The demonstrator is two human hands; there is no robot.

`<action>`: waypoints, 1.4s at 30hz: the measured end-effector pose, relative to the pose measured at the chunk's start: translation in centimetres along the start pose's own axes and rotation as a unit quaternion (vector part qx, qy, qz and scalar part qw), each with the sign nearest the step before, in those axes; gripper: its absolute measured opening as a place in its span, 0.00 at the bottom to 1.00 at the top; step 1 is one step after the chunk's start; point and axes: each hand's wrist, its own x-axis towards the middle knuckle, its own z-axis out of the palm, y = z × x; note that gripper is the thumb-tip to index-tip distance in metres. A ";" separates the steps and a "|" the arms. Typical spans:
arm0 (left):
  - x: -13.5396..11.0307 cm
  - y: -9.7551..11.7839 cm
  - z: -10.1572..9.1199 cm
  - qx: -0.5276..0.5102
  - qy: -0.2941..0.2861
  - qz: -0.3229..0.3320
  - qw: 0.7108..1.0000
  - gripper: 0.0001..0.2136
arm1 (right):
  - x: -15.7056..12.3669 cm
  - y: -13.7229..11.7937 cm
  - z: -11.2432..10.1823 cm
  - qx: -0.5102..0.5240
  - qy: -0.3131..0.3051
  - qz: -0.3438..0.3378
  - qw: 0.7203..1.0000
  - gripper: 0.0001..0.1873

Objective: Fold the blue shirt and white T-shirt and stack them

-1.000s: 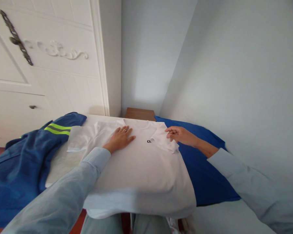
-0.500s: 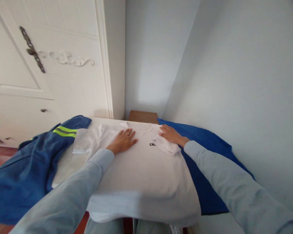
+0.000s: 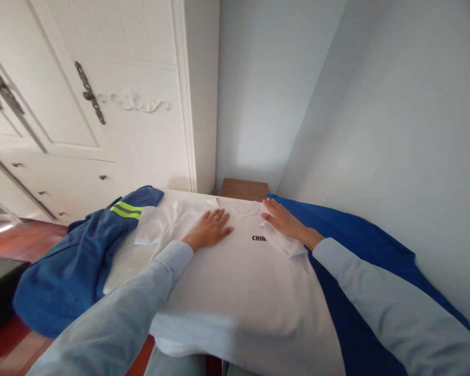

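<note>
A white T-shirt [image 3: 235, 282] lies spread in front of me, its neckline at the far side and its hem hanging over the near edge. Dark printed letters show on its chest, partly hidden by the sleeve on the right. My left hand [image 3: 210, 228] rests flat on the shirt left of the neckline, fingers stretched out, a ring on one finger. On the right shoulder lies my right hand [image 3: 284, 219], fingers extended, above the bunched right sleeve. Neither hand grips the cloth.
Blue clothing with a yellow-green and grey stripe [image 3: 74, 266] drapes over the left end of the white table [image 3: 119, 263]. Blue cloth [image 3: 360, 245] lies at the right, along the wall. A white wardrobe [image 3: 141, 141] and a brown wooden piece [image 3: 245, 189] stand behind.
The view has turned left, so the scene sits further right. My right hand has lifted or tilted slightly at the shoulder; the left hand keeps its place on the shirt.
</note>
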 end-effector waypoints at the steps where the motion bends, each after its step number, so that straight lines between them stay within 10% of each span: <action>1: 0.0 0.0 0.0 0.000 -0.004 -0.003 1.000 0.34 | 0.0 -0.5 0.3 0.001 -0.006 -0.012 1.000 0.39; 16: 0.0 -0.4 0.5 -0.028 0.016 -0.010 0.999 0.33 | -1.8 -1.2 1.9 0.001 -0.040 -0.057 0.998 0.30; 26: -1.3 -4.8 -1.5 -0.097 0.176 -0.133 0.970 0.19 | -1.8 -1.4 1.9 -0.015 -0.043 -0.058 0.997 0.30; 31: -4.8 -10.3 -5.3 0.092 0.075 -0.352 0.929 0.18 | -1.9 -1.7 1.8 -0.014 -0.040 -0.061 0.997 0.30; 42: -8.4 -14.2 -7.5 0.151 -0.007 -0.358 0.921 0.12 | -1.8 -1.3 2.0 -0.005 -0.025 -0.069 0.997 0.29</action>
